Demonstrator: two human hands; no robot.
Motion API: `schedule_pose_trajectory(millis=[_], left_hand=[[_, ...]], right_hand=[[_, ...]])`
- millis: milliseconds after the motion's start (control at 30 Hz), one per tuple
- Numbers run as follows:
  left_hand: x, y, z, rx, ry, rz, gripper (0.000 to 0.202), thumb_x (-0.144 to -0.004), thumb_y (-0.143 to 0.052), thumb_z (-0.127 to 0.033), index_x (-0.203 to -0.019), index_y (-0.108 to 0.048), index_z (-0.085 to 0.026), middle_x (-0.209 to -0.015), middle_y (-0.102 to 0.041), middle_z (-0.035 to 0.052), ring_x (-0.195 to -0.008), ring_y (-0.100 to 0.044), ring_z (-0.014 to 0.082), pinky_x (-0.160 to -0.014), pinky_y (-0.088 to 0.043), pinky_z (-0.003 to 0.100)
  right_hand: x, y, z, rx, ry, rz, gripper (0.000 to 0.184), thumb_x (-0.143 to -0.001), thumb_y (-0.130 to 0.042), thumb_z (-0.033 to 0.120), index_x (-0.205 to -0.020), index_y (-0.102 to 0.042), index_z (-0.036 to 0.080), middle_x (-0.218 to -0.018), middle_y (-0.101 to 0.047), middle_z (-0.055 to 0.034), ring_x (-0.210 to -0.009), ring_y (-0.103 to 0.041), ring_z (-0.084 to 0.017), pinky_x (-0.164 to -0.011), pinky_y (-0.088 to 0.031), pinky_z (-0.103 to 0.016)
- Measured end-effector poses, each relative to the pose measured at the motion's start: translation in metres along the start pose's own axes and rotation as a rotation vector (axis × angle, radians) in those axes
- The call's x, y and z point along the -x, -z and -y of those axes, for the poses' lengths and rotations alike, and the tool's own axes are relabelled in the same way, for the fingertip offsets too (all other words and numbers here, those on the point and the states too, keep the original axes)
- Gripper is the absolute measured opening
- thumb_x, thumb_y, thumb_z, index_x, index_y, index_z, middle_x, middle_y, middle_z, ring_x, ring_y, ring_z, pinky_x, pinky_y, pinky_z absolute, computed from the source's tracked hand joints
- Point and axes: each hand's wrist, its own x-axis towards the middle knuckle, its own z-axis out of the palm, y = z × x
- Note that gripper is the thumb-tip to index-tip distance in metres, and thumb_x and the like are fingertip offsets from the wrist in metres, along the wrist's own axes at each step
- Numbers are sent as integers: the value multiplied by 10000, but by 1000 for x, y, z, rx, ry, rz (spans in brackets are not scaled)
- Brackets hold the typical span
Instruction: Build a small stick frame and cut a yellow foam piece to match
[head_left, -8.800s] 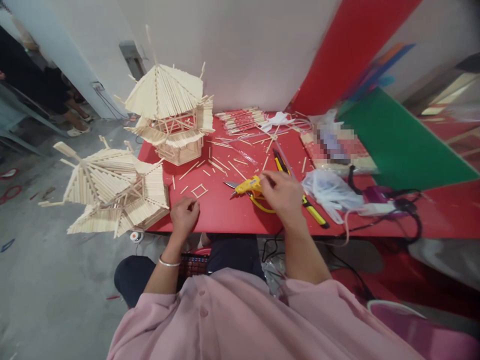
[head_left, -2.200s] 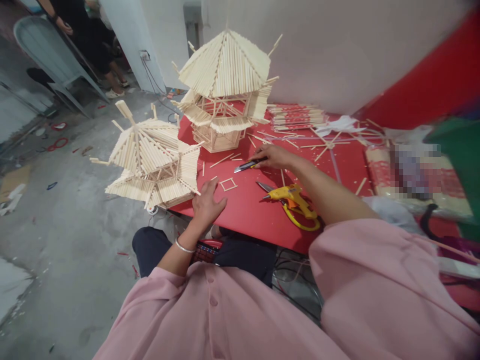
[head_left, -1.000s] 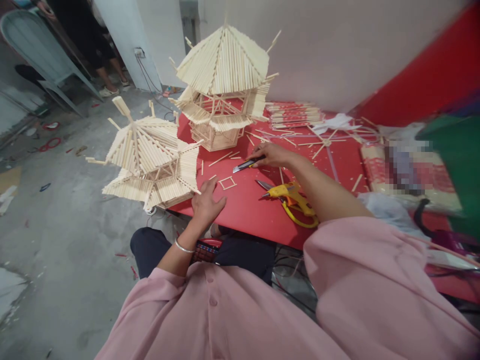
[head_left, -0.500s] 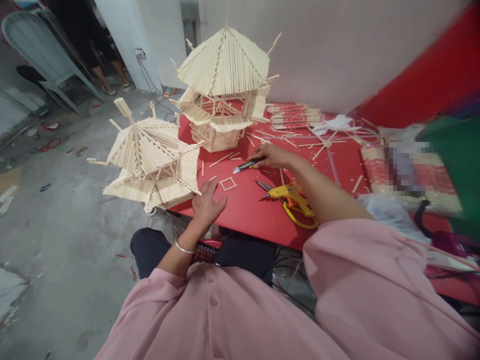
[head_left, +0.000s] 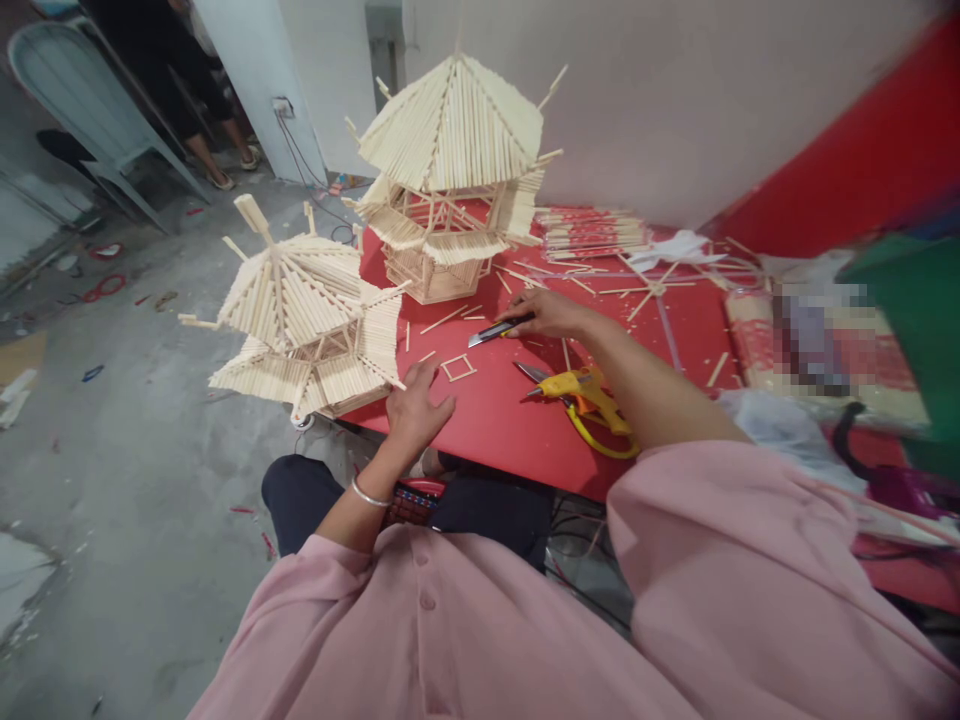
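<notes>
My right hand (head_left: 546, 312) is closed round a utility knife (head_left: 495, 330), its blade pointing left over the red table (head_left: 487, 420). At the table's near left edge my left hand (head_left: 416, 408) rests with fingers apart, holding nothing. Just right of its fingertips lies a small square frame of sticks (head_left: 458, 368). A smaller pagoda model (head_left: 300, 320) made of wooden sticks stands left of that hand. Behind it rises a taller stick pagoda (head_left: 454, 170). Near my right forearm lie a yellow hot glue gun (head_left: 570, 385) and yellow-handled scissors (head_left: 596, 438).
Bundled sticks in red-printed wrappers (head_left: 589, 232) lie at the back. Loose sticks, a glued star of sticks (head_left: 657, 288) and white scraps are scattered nearby. Plastic-wrapped packs (head_left: 757, 330) lie on the right. A person (head_left: 202, 110) stands by a plastic chair (head_left: 82, 90) at far left.
The whole view has shifted very slightly. Both hands, the knife and the square frame keep their places on the table.
</notes>
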Motion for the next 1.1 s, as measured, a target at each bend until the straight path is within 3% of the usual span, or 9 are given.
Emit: schedule_pose_trajectory(millis=[633,1100], left_hand=[[-2,0,1,-5,2,-12,588,-820,-712,-320,-1381,-550,-248,-1416,-592,42,-1269,-590,223,-1025,-512,327],[-1,0,-1,-1,12,-10,571,-834,-683,-325,-1383,-544,-258,-1415,-596,38,-1273,-587,215,-1012,-508,328]], right_hand=[[1,1,11,31,-3,-26,431,-786,-679,515,-1125,-789,272,-1004,-708,-87,-928,-607,-244,-849,-458,-352],[0,-2,9,100,-1,-50,454,-770,-668,566,-1138,-777,324,-1014,-720,-75,-968,-612,-270,-883,-466,-372]])
